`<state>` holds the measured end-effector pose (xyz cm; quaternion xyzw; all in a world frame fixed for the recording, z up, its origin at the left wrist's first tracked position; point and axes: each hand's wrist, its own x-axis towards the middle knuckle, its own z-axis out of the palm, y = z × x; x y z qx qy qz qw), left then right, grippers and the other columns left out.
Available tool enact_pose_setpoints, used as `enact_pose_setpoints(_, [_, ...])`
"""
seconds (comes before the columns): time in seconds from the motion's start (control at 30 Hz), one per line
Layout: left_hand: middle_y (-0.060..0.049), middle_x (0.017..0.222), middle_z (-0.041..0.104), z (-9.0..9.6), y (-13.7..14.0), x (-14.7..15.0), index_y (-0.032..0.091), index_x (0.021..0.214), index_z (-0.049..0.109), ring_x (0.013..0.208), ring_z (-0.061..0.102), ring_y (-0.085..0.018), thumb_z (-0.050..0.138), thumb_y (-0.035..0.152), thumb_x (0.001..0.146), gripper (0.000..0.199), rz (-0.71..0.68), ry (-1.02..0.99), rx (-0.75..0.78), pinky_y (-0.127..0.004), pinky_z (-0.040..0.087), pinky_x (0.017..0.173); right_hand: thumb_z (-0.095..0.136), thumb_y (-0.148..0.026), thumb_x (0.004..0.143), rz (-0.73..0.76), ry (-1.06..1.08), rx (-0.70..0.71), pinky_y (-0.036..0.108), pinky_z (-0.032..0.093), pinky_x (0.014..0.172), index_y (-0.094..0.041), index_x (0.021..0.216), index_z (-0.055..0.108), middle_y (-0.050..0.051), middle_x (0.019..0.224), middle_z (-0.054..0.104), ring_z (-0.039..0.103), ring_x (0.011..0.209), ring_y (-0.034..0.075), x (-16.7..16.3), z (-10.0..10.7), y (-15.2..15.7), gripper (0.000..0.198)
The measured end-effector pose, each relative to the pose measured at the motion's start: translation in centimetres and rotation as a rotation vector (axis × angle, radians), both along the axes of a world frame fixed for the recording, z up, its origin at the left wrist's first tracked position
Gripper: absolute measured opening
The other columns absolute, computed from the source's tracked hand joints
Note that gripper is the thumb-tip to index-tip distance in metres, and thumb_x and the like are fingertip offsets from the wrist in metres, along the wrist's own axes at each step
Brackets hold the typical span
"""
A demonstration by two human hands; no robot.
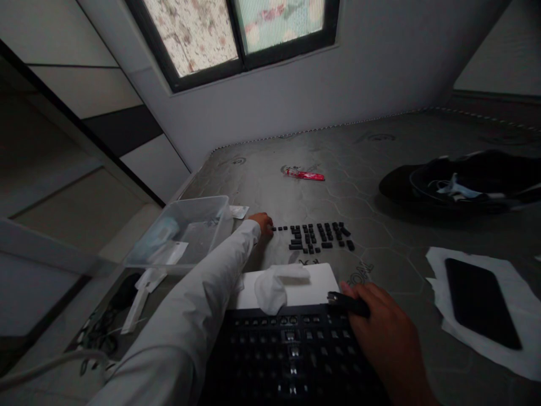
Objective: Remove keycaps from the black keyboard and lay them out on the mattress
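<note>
My left hand (264,224) reaches forward, its fingers bent down and closed at the left end of a row of small black keycaps (327,230). A keycap (274,229) shows right at its fingertips. The keycaps lie in short rows on the grey patterned cover. In my right hand (382,316) is a black keycap puller (350,304) with a metal end pointing left, above the keyboard's upper right corner. The black keyboard (291,352) lies close in front of me, many of its switches bare. Behind it a crumpled white tissue (271,290) rests on a white sheet (319,285).
On the left stands a clear plastic box (200,234) holding a pale blue item. A red packaged tool (306,175) lies farther back. To the right are a black cap (422,183) and a dark phone-like slab (482,301) on white paper (524,332). Cables (99,332) lie lower left.
</note>
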<state>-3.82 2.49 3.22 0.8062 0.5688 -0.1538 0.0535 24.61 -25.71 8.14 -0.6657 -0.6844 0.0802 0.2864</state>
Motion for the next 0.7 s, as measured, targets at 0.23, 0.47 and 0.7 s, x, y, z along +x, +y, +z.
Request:
enact_pose_setpoints(0.23, [-0.004,0.124,0.060,-0.2,-0.3,0.4,0.033,0.108,0.072,0.109,0.061,-0.024,0.066,0.044,0.075,0.035,0.004,-0.021,0.005,-0.029,0.048,0.092,0.039,-0.047,0.095,0.000,0.008,0.025,0.029,0.037,0.062,-0.023,0.063,0.052,0.001,0.067,0.057,0.055,0.065,0.017,-0.1,0.1,0.0,0.042])
enact_pose_setpoints(0.47, [-0.003,0.119,0.063,0.1,-0.8,-0.7,0.033,0.108,0.072,0.108,0.061,-0.022,0.068,0.040,0.074,0.034,0.019,-0.011,0.022,-0.025,0.048,0.089,0.038,-0.048,0.095,0.000,0.022,-0.031,0.031,0.037,0.065,-0.023,0.064,0.051,0.001,0.068,0.057,0.055,0.069,0.018,-0.1,0.1,0.0,0.042])
enact_pose_setpoints(0.7, [-0.002,0.119,0.063,-0.1,-0.6,-0.5,0.034,0.109,0.070,0.107,0.061,-0.020,0.070,0.039,0.072,0.038,0.016,-0.017,0.009,-0.024,0.048,0.088,0.039,-0.047,0.096,-0.004,0.010,0.012,0.030,0.037,0.063,-0.023,0.063,0.051,0.001,0.066,0.057,0.054,0.066,0.017,-0.2,0.2,0.0,0.043])
